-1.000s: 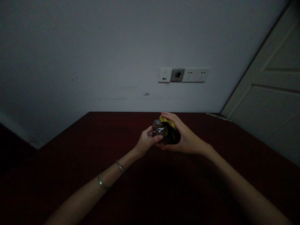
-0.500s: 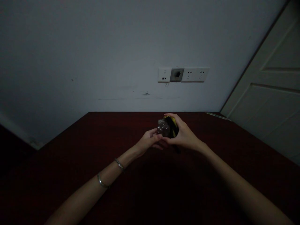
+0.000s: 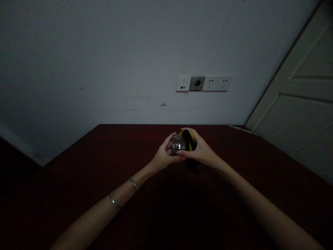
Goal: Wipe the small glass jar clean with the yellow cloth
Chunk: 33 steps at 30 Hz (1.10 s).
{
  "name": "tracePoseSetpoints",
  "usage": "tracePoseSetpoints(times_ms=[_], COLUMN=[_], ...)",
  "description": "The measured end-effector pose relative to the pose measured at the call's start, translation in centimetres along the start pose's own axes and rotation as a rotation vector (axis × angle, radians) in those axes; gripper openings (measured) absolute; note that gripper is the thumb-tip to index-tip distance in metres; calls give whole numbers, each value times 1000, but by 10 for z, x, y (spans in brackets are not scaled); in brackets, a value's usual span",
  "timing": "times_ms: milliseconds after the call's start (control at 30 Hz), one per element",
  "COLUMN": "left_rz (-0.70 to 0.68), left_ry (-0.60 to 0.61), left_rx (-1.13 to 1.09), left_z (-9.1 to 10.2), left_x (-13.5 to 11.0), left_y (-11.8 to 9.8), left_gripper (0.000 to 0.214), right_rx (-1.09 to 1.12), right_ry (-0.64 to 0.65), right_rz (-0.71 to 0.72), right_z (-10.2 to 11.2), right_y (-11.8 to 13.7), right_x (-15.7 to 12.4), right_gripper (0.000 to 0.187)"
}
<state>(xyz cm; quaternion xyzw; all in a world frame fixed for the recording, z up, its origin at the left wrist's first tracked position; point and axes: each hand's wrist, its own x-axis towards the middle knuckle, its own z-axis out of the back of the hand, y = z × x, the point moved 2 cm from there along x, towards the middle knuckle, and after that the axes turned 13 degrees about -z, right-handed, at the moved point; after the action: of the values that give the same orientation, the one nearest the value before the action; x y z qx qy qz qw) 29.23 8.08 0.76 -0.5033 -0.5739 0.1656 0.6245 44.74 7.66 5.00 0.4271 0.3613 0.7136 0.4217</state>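
Observation:
Between my two hands, above the far half of the table, is a small object with a clear, shiny, rounded end (image 3: 178, 145) and a black-and-yellow part (image 3: 190, 139) that looks like a band or cloth. My left hand (image 3: 166, 152) is curled around the clear end, thumb below and fingers behind it. From the right, my right hand (image 3: 201, 147) grips the black-and-yellow part, its thumb reaching across the front onto the clear end. Something dark hangs under the right hand. Dim light hides the object's exact kind.
The dark red table (image 3: 125, 146) meets a pale wall (image 3: 117, 62). On that wall sits a row of sockets and switches (image 3: 204, 83). A panelled door (image 3: 299, 90) stands at the right. A thin, pale strip (image 3: 241, 129) lies along the table's far right edge.
My left hand has turned and closed further around the clear end, its fingers now raised behind it. The object has shifted slightly left and down, and the dark hanging part shows more.

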Motion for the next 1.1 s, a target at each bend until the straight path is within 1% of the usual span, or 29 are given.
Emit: tracePoseSetpoints(times_ms=[100, 200, 300, 433, 500, 567, 633, 700, 800, 933, 1100], left_rz=[-33, -39, -29, -25, -15, 4, 28, 45, 42, 38, 36], left_ry=[-4, -40, -69, -90, -90, -80, -73, -75, -84, -69, -72], left_rx=[0, 0, -2, 29, 63, 86, 102, 119, 147, 171, 170], left_z=[0, 1, 1, 1, 0, -1, -2, -3, -5, -8, -9], left_x=[0, 0, 0, -2, -3, -5, -6, -6, -6, -5, -5], left_y=[-2, -2, -1, 1, 3, 3, 3, 2, -3, -9, -12], left_gripper=[89, 83, 81, 83, 86, 87, 88, 88, 87, 86, 87], right_rx=[-23, 16, 64, 139, 152, 127, 109, 115, 73, -122, -291], right_ry=[20, 17, -61, -194, -240, -237, -173, -112, -108, -132, -104], right_rz=[9, 1, -20, -122, -126, -85, -31, 20, 100, 207, 297], right_z=[1, 2, 4, 11, 13, 12, 9, 4, 2, 6, 13], right_y=[-2, -5, -9, -17, -18, -16, -11, -5, 3, 10, 18], right_x=[0, 1, 5, 12, 15, 15, 14, 12, 6, -1, -8], right_gripper=[78, 68, 61, 52, 45, 36, 29, 27, 26, 25, 32])
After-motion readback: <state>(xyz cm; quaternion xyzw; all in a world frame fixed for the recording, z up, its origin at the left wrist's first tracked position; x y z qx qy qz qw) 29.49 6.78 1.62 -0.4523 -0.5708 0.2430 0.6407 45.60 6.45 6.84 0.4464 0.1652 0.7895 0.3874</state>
